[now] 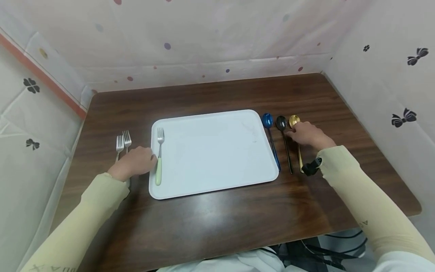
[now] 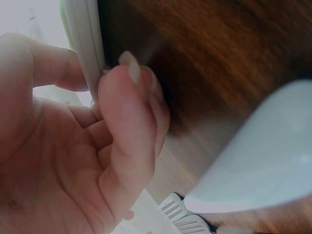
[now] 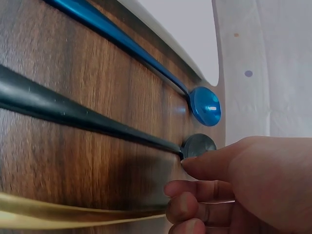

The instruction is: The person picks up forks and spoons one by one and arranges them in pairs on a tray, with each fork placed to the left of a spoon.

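Note:
My left hand (image 1: pixel 136 162) is at the left rim of the white tray (image 1: pixel 217 151). Beside its fingers, a fork (image 1: pixel 159 170) with a pale green handle lies on the tray, tines away from me. In the left wrist view, the thumb and curled fingers lie on either side of the pale rim; I cannot tell whether they pinch it. My right hand (image 1: pixel 309 135) is over the neck of a gold spoon (image 1: pixel 294 120), fingers loosely bent, thumb apart from them. The thumb tip comes near the black spoon (image 3: pixel 197 144) in the right wrist view.
Two more forks (image 1: pixel 120 143) lie left of the tray, partly hidden by my left hand and forearm. A blue spoon (image 1: pixel 267 121) lies along the tray's right edge. Patterned white sheeting (image 1: pixel 210 41) rises behind and beside the brown wooden table (image 1: pixel 204 226).

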Action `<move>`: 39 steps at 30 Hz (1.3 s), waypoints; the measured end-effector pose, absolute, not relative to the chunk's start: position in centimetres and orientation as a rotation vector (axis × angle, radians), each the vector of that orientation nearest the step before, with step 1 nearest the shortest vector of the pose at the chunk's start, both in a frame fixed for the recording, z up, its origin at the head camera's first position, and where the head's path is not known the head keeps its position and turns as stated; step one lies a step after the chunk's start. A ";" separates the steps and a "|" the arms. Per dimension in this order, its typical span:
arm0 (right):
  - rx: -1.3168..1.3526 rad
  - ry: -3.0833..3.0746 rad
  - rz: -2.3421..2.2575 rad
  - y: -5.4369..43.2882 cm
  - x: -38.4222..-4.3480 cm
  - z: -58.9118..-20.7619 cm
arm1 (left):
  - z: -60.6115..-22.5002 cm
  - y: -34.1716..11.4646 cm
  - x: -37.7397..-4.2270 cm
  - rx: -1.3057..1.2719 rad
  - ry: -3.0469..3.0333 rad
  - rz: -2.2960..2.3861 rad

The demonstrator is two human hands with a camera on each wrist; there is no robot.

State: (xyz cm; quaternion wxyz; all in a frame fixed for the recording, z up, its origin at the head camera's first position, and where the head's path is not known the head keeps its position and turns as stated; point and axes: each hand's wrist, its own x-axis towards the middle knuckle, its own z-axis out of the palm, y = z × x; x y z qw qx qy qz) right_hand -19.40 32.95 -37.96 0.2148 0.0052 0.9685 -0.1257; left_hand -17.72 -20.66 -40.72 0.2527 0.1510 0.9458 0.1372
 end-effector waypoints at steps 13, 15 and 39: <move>0.098 2.693 -0.231 34.0 -19.2 -37.6 | -40.4 -20.5 -17.7 0.371 2.547 0.354; 0.096 2.685 -0.213 34.1 -19.2 -37.7 | -40.5 -20.6 -17.7 0.372 2.551 0.354; 0.073 2.699 -0.227 33.8 -19.1 -38.4 | -40.5 -20.4 -18.0 0.409 2.558 0.356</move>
